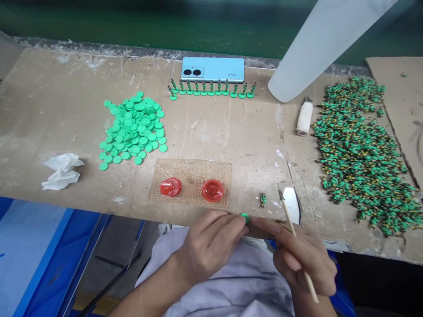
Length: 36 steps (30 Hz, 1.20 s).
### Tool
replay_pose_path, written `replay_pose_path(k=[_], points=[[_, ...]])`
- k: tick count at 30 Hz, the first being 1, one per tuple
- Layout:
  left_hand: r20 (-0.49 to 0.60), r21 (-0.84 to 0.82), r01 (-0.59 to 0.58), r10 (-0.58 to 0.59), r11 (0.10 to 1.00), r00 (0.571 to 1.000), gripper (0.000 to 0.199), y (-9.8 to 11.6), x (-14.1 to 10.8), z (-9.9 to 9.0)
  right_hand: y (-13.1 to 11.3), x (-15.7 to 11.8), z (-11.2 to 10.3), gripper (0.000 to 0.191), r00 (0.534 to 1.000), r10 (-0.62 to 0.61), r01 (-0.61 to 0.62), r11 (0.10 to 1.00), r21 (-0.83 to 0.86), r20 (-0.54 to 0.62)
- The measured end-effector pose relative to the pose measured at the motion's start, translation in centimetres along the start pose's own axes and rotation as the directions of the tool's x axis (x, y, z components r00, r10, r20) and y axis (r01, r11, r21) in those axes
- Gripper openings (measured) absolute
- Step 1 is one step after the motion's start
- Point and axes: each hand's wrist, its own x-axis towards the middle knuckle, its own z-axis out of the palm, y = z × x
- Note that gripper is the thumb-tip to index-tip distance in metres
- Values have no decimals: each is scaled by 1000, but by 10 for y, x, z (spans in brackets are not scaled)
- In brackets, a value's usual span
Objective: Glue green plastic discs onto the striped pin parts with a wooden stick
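Note:
My left hand (214, 242) pinches a small green disc (244, 218) at the table's front edge. My right hand (304, 255) grips a thin wooden stick with a dark, needle-like tip (287, 211), pointing away from me. Its index finger reaches out to the disc's right side; whether it touches cannot be made out. Just beyond lies a single tiny green figure (263, 200). Left of that, two red dishes, one on the left (170, 187) and one on the right (213, 190), sit on a speckled brown board (191, 167).
A heap of green discs (135, 127) lies left, near crumpled white tissue (62, 171). Figures standing on discs (211, 90) line up before a light-blue phone (213, 69). A large figure pile (360, 154), a wrapped blade tool (304, 116) and a pale tube (317, 48) occupy the right.

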Motion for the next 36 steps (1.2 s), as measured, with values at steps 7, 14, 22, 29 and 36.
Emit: replay_pose_path(k=[7, 14, 22, 29, 36], points=[[28, 35, -8, 7, 999, 1000, 27, -1, -2, -1, 0, 15, 5, 42, 992, -128, 129, 989, -75, 21], [118, 47, -67, 61, 997, 991, 23, -2, 1, -8, 0, 20, 4, 30, 986, -136, 146, 982, -116, 92], [124, -119, -172, 186, 978, 975, 12, -6, 6, -16, 3, 20, 1, 24, 971, -162, 178, 981, -78, 176], [38, -201, 26, -19, 979, 999, 9, 1, 4, -25, 4, 18, 4, 25, 982, -139, 149, 986, -76, 131], [85, -225, 86, -68, 971, 994, 8, 6, -5, -29, -2, 15, 3, 27, 1000, 4, -4, 1000, 21, 12]])
